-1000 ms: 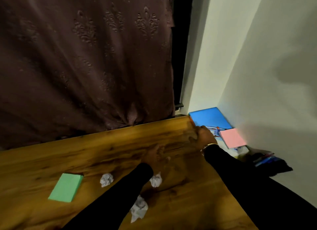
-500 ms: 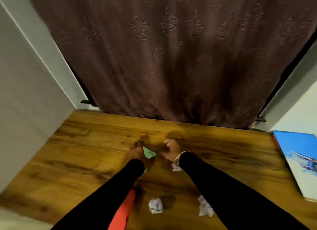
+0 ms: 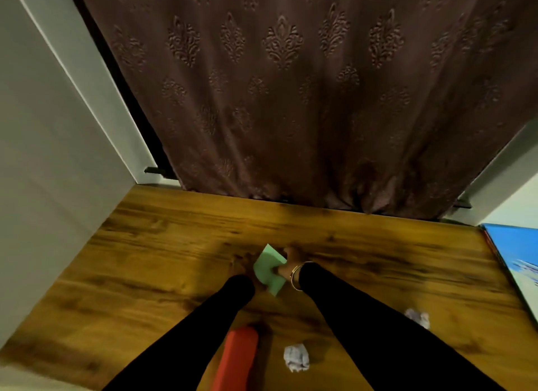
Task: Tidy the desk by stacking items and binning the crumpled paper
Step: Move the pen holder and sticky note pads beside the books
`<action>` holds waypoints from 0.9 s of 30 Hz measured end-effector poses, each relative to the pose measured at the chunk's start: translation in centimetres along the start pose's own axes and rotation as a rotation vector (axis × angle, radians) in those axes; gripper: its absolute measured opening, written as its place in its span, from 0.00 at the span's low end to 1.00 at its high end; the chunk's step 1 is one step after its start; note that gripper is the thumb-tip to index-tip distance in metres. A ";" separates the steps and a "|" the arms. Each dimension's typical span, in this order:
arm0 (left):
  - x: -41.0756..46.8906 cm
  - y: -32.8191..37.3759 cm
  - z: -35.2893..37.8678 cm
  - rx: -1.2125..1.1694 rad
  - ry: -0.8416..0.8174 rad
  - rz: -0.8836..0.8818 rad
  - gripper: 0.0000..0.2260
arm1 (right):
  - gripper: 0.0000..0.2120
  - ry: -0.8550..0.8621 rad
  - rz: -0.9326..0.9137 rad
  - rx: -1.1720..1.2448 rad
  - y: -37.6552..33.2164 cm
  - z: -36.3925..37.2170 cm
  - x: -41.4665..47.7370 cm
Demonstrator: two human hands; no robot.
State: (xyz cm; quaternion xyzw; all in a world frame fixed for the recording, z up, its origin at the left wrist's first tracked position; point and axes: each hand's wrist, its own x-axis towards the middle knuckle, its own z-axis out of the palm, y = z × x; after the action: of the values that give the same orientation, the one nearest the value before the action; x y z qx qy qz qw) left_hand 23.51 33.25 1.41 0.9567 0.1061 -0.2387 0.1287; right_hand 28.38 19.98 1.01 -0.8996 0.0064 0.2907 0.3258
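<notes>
My right hand, with a gold bangle at the wrist, grips a green sticky-note pad and holds it tilted just above the wooden desk. My left hand lies dim against the wood just left of the pad, fingers apart and holding nothing. A red flat item lies near the desk's front edge, partly under my left sleeve. Two crumpled paper balls rest on the desk, one between my arms and the other to the right of my right arm.
A blue book lies at the desk's right edge. A brown patterned curtain hangs along the back of the desk. A pale wall stands close on the left.
The camera swung left from the desk's right end. Both hands met at the green pad; now only my right hand holds it, lifted and tilted, and my left hand has let go.
</notes>
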 end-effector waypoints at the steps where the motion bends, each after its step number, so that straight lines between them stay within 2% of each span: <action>1: 0.0 0.3 -0.3 -0.055 -0.002 0.019 0.35 | 0.33 0.014 -0.004 0.064 -0.1 -0.7 -0.3; 4: 0.4 2.2 -1.4 -0.308 -0.021 0.104 0.23 | 0.17 0.136 -0.079 0.135 0.3 -3.8 -1.5; 5: 0.7 3.3 -1.8 -0.411 -0.046 0.127 0.20 | 0.16 0.170 -0.105 0.156 1.0 -5.1 -1.7; 7: 1.1 5.7 -2.5 -0.568 -0.027 0.205 0.14 | 0.17 0.238 -0.150 0.261 2.4 -8.4 -2.9; 11: 0.5 13.6 -3.4 -0.674 0.057 0.397 0.08 | 0.21 0.394 -0.110 0.483 8.2 -15.8 -5.5; 14: 0.5 20.6 -1.8 -0.707 0.109 0.452 0.05 | 0.16 0.544 -0.044 0.559 14.2 -20.6 -7.4; 18: 0.5 30.6 1.5 -0.822 0.092 0.509 0.03 | 0.12 0.674 0.050 0.612 22.7 -25.7 -10.4; 21: -1.0 37.7 3.3 -0.949 -0.028 0.471 0.05 | 0.13 0.786 0.129 0.669 28.0 -29.0 -12.6; 23: -1.9 42.0 5.1 -1.001 -0.107 0.450 0.11 | 0.12 0.869 0.172 0.677 31.4 -30.7 -13.5; 25: -2.6 45.6 6.9 -1.037 -0.168 0.445 0.14 | 0.09 0.890 0.209 0.681 34.4 -32.0 -14.4; 27: -3.1 49.0 8.8 -1.069 -0.228 0.414 0.12 | 0.09 0.903 0.248 0.672 37.2 -33.3 -15.3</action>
State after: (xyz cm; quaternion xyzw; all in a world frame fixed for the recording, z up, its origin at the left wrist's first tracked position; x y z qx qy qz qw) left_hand 29.95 -16.06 4.96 0.7279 0.0080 -0.2233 0.6482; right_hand 25.52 -31.66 8.01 -0.7741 0.3425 -0.1040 0.5222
